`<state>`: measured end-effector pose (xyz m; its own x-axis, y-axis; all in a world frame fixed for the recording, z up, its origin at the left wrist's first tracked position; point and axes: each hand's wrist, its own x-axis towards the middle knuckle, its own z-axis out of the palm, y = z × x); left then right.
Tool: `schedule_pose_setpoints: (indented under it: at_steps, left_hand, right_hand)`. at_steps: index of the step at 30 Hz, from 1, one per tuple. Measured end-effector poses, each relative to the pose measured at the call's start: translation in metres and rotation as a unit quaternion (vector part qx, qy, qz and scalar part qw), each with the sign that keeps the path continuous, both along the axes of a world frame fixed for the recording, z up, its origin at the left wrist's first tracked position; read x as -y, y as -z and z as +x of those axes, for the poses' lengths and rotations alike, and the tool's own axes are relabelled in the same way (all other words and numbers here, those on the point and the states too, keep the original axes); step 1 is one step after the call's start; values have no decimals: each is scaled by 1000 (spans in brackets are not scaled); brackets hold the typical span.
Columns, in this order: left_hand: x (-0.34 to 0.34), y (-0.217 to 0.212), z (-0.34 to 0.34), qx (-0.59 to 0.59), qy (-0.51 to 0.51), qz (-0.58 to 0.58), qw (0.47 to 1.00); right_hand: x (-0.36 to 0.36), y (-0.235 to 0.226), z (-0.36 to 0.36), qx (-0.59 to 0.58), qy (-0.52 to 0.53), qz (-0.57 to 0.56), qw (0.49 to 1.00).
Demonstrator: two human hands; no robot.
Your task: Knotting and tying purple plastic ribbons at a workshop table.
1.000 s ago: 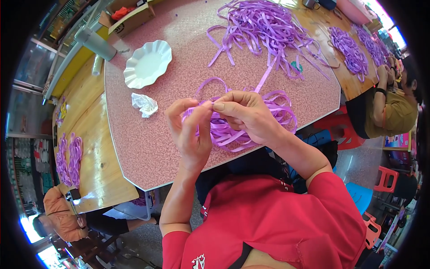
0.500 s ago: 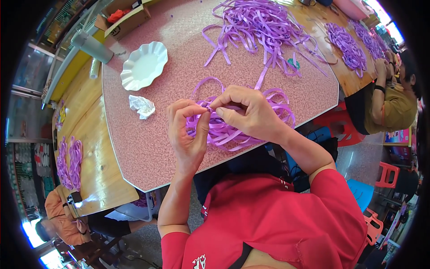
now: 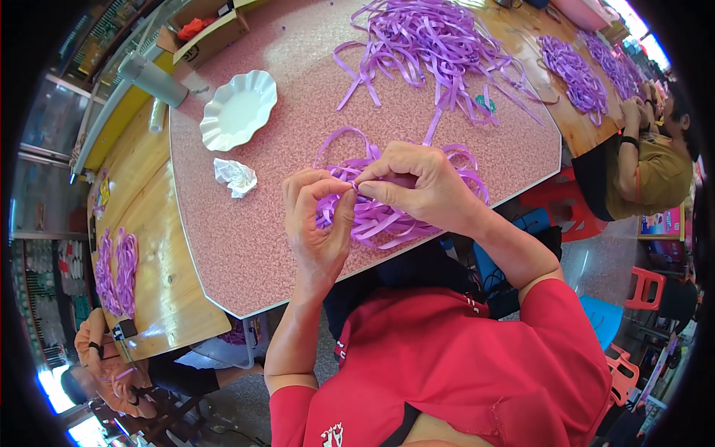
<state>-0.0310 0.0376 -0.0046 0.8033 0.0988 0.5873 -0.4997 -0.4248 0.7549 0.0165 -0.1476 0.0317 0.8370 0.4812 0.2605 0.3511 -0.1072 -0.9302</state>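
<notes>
Over a near heap of purple ribbon (image 3: pixel 387 227) on the pink speckled table, my two hands meet fingertip to fingertip. My left hand (image 3: pixel 316 216) pinches a bit of purple ribbon between thumb and forefinger, its other fingers curled. From the right, my right hand (image 3: pixel 421 182) pinches the same ribbon with thumb and index finger. The exact shape of the ribbon between the tips is too small to make out. A strand runs from behind my right hand toward a larger pile of purple ribbon (image 3: pixel 432 45) at the far side.
Left on the pink table (image 3: pixel 238 246) are a scalloped white dish (image 3: pixel 238 110), a crumpled tissue (image 3: pixel 235 177), a grey-green tumbler (image 3: pixel 153 78) and an open cardboard box (image 3: pixel 205 37). Ribbon bundles (image 3: pixel 573 78) lie on wooden tables either side. Two people sit nearby, left and right.
My joined hands have shifted slightly to the right, still pinching the ribbon. At lower left, the seated person's arms have moved, and a purple strip shows at their hands.
</notes>
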Motion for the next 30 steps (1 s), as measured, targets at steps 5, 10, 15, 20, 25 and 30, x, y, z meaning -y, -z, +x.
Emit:
schedule_pose_setpoints:
  at_steps: [5,10,15,20,25,30]
  left_hand:
    - [6,-5,-3,16,-13,59,998]
    - [7,-3,-6,17,-14,70,997]
    - [7,-3,-7,13,-6,64,998]
    - [6,-2,-8,-23,11,24,999]
    - [2,1,-8,-44,51,7,998]
    - [6,-21,-10,-14,37,94,995]
  right_hand:
    - [0,7,-1,-94,-27,38,994]
    - [6,-5,-4,-96,-16,-19,995]
    - [11,-10,-5,-70,-19,-33,997]
    - [16,-4,-4,-127,-22,12,992]
    - [16,-4,-4,-95,-20,-7,995]
    - [15,-6,-5,-24,6,-49,998]
